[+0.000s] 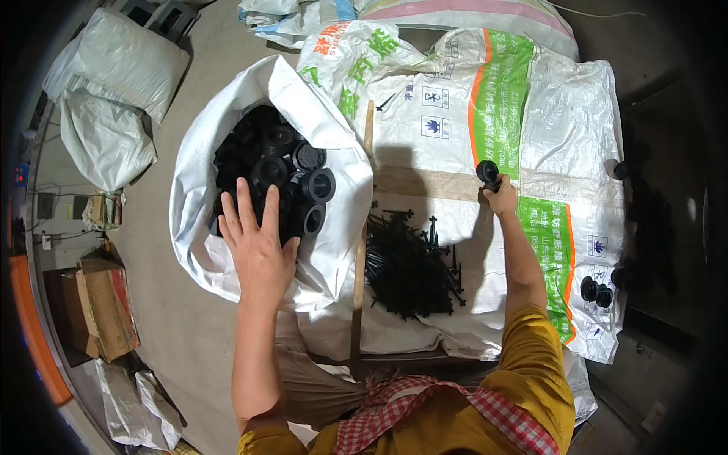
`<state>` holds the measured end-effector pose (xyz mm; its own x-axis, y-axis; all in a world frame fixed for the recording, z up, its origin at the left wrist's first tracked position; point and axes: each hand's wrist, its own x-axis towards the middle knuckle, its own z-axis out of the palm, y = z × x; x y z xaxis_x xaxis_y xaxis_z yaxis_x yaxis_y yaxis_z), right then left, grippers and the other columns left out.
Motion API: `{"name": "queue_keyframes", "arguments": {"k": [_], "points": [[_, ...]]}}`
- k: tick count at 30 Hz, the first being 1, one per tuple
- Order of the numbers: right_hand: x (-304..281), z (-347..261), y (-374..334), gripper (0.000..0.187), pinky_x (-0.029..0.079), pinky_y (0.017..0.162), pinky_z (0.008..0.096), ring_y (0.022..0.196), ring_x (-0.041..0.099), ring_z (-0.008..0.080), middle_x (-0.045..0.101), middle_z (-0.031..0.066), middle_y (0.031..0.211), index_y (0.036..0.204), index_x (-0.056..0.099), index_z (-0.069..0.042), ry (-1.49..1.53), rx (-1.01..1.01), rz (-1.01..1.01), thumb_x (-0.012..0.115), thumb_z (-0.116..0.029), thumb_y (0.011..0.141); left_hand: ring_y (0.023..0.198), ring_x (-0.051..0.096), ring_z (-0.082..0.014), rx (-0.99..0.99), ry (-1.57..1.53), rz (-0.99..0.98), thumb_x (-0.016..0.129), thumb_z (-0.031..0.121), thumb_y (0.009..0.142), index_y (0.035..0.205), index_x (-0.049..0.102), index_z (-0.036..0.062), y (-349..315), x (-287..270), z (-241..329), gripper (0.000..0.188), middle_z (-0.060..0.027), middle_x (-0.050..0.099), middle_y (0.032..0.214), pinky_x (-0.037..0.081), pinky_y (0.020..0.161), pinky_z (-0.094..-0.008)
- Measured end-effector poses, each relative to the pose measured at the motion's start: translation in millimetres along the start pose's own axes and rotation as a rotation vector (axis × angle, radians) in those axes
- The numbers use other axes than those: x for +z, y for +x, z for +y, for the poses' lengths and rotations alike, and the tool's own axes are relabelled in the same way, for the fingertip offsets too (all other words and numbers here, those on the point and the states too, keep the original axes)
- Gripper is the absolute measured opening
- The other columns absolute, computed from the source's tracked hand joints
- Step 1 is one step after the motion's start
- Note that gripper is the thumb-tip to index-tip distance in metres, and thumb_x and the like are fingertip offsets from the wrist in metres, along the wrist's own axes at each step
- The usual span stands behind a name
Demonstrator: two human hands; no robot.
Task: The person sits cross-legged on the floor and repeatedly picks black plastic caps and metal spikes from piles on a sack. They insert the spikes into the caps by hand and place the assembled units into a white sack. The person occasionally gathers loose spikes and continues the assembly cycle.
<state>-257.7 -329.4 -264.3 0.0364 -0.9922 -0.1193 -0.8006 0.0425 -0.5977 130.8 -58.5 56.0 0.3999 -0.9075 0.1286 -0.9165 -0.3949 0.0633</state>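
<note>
My left hand [259,246] is open, its fingers spread over the mouth of a white woven sack [189,220]. Inside the sack lie many black, round plastic parts [317,185] with hollow centres, and my fingertips are at the near edge of them; whether they touch is unclear. Stretched out over the table, my right hand [502,197] is closed on a black round plastic part [487,171] with a flanged rim. Between the two arms sits a heap of thin black plastic sprue-like pieces [409,269].
Flattened printed woven sacks [565,114] cover the table. A wooden strip [359,296] runs between sack and heap. Two black round parts [597,292] lie at the right, and one thin piece [385,101] lies farther back. Full white sacks [125,61] and a cardboard box [108,311] stand left.
</note>
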Motion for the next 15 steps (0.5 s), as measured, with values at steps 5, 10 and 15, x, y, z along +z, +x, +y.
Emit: {"name": "queue_keyframes", "arguments": {"k": [5, 10, 15], "points": [[19.5, 60.3, -25.6, 0.035, 0.050, 0.071, 0.0300, 0.076, 0.060, 0.0160, 0.063, 0.0062, 0.083, 0.103, 0.052, -0.002, 0.559, 0.109, 0.123, 0.072, -0.001, 0.074, 0.136, 0.025, -0.0458, 0.181, -0.186, 0.168, 0.078, 0.003, 0.066, 0.132, 0.050, 0.0074, 12.2, -9.2, 39.8, 0.072, -0.0205, 0.025, 0.152, 0.025, 0.110, -0.0527], [11.2, -42.5, -135.4, 0.016, 0.046, 0.065, 0.0257, 0.072, 0.051, 0.0084, 0.056, 0.0007, 0.076, 0.087, 0.053, -0.006, 0.606, 0.053, -0.050, 0.067, 0.000, 0.080, 0.106, 0.061, -0.0327, 0.235, -0.763, -0.052, 0.072, 0.002, 0.074, 0.122, 0.059, 0.0021, -27.3, 15.7, 58.5, 0.050, -0.0194, 0.061, 0.119, 0.049, 0.090, -0.0376], [-107.0, -167.7, -234.9, 0.015, 0.050, 0.070, 0.0394, 0.077, 0.060, 0.0287, 0.060, 0.0134, 0.081, 0.094, 0.055, -0.006, 0.386, -0.573, -0.151, 0.063, -0.007, 0.082, 0.107, 0.060, -0.0282, 0.381, -0.773, -0.029, 0.072, 0.011, 0.079, 0.135, 0.046, 0.0054, -48.5, 20.3, 88.5, 0.062, -0.0153, 0.056, 0.127, 0.053, 0.081, -0.0395]]}}
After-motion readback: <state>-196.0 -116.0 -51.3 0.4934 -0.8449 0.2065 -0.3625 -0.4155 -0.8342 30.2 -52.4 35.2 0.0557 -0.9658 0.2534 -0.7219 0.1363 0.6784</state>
